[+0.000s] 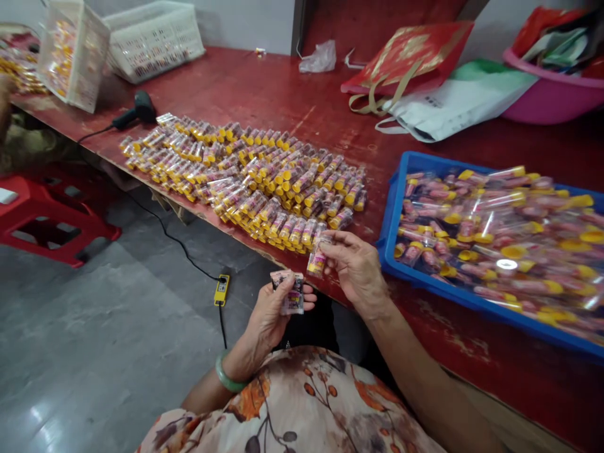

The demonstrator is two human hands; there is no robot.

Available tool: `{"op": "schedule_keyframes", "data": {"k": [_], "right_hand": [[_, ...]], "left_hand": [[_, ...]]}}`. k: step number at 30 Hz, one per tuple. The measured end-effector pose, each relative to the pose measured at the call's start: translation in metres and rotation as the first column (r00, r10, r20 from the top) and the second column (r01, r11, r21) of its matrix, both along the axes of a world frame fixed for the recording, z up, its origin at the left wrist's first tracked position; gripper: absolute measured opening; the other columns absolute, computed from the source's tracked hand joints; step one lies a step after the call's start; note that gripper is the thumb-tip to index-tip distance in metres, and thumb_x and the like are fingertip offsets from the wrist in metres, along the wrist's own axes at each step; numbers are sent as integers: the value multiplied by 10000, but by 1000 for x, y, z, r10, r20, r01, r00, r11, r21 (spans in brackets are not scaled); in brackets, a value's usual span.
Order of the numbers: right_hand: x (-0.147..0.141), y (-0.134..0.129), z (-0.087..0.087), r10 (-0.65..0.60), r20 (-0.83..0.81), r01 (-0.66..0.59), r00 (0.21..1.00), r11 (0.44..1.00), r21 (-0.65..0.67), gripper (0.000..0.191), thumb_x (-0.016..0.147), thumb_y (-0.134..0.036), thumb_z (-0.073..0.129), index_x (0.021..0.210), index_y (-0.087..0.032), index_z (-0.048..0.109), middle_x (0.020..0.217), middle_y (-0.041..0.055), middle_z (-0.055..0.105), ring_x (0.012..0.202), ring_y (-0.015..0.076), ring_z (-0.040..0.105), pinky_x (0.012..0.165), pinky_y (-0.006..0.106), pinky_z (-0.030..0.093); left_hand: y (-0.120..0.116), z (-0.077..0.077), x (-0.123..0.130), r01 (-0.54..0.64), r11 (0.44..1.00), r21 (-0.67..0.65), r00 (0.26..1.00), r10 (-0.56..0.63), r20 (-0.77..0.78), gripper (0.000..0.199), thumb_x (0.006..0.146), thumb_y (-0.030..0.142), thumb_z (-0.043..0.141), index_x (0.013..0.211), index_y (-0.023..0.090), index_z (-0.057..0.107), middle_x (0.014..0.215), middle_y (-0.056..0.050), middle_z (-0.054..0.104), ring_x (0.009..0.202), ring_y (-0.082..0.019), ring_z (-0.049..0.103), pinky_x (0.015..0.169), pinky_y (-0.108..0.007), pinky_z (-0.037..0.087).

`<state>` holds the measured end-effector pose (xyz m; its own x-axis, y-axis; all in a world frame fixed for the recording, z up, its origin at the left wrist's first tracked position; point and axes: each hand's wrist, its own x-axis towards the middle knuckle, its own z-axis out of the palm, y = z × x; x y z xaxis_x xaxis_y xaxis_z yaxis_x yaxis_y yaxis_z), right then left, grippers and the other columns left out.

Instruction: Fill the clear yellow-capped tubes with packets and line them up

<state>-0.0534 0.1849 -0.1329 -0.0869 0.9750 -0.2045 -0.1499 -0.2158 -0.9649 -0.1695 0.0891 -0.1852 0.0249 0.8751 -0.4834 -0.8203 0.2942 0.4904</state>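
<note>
Between the thumb and fingers of my left hand [276, 308] is a small stack of clear printed plastic sleeves [293, 296], held over my lap. My right hand [356, 267] pinches a small clear tube with a yellow end [317, 257], in a printed clear wrapper, near the table's front edge. The two hands are close together but apart. Just beyond them, several rows of wrapped tubes with yellow ends [283, 176] lie piled on the red table [264, 88]. To the right of my right hand stands a blue tray [394, 233] full of loose tubes with yellow caps.
A black heat gun [136, 112] lies at the table's edge, its cord running to a yellow power strip [221, 290]. White baskets [155, 38] stand at the back left. Bags [415, 56] and a pink basin [552, 94] are at the back right. A red stool [56, 220] stands left.
</note>
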Motion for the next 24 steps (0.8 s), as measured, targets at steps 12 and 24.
{"op": "schedule_keyframes", "data": {"k": [12, 24], "right_hand": [[-88, 79, -21, 36, 286, -77, 958, 988, 133, 397, 575, -440, 785, 656, -213, 468, 430, -50, 494, 335, 114, 443, 334, 244, 377], [150, 69, 7, -431, 859, -324, 277, 799, 506, 194, 778, -329, 555, 773, -192, 692, 830, 113, 680, 759, 263, 618, 689, 392, 439]], "left_hand": [[-9, -4, -9, -30, 1000, 6, 999, 30, -18, 280, 759, 296, 742, 898, 76, 639, 844, -138, 726, 674, -210, 699, 571, -305, 596], [1, -2, 11, 111, 993, 26, 993, -110, -35, 336, 698, 276, 806, 929, 90, 649, 833, -121, 730, 664, -212, 705, 618, -309, 593]]}}
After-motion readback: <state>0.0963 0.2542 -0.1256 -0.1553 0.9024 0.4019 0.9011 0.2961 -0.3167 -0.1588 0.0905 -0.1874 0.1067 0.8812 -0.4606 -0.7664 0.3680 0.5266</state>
